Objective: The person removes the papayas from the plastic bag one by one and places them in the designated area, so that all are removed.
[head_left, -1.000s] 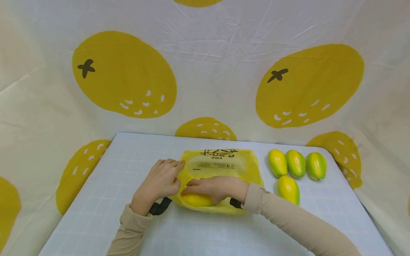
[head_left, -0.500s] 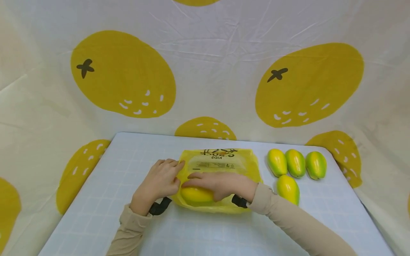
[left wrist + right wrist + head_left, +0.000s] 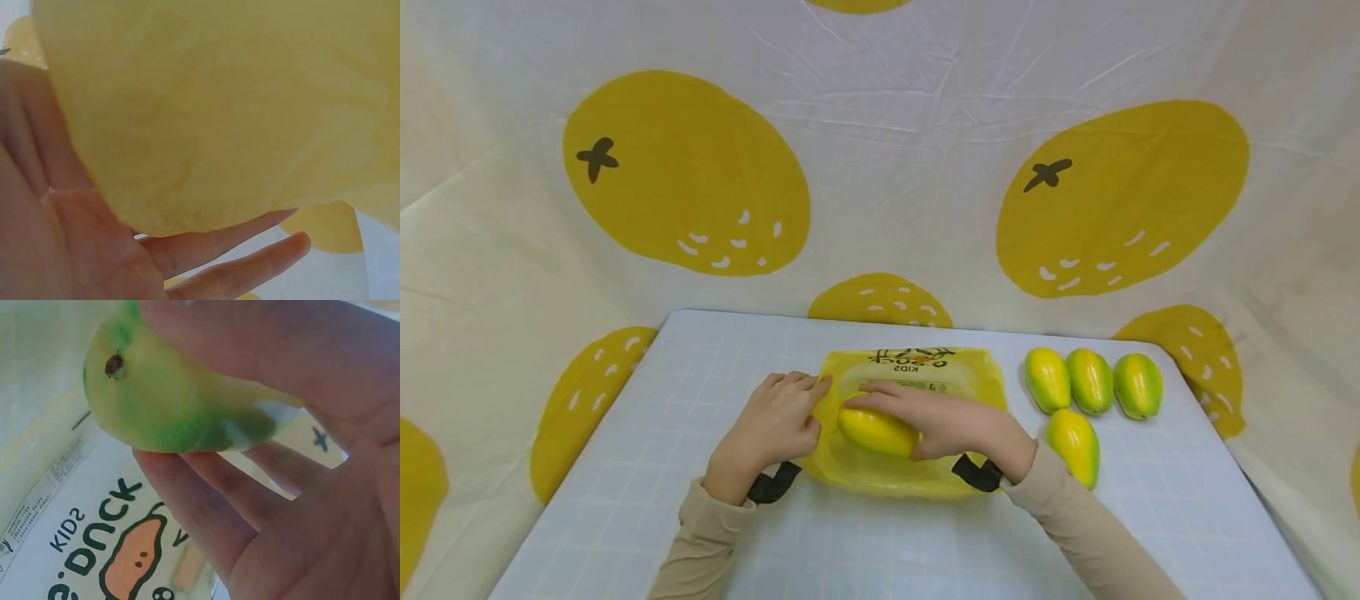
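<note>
A yellow-green mango [image 3: 877, 431] is in my right hand [image 3: 951, 417], thumb on one side and fingers on the other. In the right wrist view the mango [image 3: 150, 406] shows a dark stem end, with printed bag film beyond it. Below it, a translucent yellow plastic bag [image 3: 895, 479] with dark print inside its back wall lies with its mouth spread. At the bag's left edge my left hand [image 3: 775, 421] holds the side. The left wrist view shows bag film [image 3: 219, 112] covering part of this hand, with two straight fingers [image 3: 250, 265] below it.
Several more mangoes [image 3: 1091, 381] lie on the table right of the bag, three in a row and one mango [image 3: 1072, 447] nearer me, close to my right sleeve. The pale checked tabletop [image 3: 865, 550] meets a fruit-print cloth [image 3: 895, 183] behind.
My right hand has raised the mango from low inside the bag, moving it up and to the right over the bag's mouth. My left hand has stayed at the bag's edge.
</note>
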A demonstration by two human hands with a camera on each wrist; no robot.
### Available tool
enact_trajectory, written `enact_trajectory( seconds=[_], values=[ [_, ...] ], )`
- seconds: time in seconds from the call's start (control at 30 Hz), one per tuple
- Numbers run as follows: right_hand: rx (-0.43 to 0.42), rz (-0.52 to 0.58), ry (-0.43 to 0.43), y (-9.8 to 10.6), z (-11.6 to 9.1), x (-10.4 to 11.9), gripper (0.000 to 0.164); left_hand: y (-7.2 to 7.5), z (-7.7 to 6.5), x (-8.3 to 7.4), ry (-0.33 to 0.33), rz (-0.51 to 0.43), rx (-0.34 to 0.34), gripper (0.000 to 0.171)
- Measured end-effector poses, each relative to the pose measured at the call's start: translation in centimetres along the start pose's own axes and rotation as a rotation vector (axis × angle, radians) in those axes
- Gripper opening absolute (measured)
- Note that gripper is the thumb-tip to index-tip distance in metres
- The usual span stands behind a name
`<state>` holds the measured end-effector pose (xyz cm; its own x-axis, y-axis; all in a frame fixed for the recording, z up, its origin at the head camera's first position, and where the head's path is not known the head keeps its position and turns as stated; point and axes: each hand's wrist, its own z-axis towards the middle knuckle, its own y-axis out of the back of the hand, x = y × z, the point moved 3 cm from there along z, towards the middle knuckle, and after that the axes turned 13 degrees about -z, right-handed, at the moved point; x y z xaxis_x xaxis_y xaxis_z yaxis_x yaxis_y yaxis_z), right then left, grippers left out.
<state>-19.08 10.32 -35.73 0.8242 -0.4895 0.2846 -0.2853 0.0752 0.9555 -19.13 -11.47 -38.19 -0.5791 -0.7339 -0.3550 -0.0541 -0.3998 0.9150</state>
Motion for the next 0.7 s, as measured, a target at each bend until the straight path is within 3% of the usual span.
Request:
enact_trajectory(
  seconds=[0.7],
  values=[
    [-0.297, 0.344, -0.109, 0.7, -5.7, -1.7, 0.104, 0.0, -0.1, -0.1, 0.0, -0.006, 0.005, 0.053]
  ],
)
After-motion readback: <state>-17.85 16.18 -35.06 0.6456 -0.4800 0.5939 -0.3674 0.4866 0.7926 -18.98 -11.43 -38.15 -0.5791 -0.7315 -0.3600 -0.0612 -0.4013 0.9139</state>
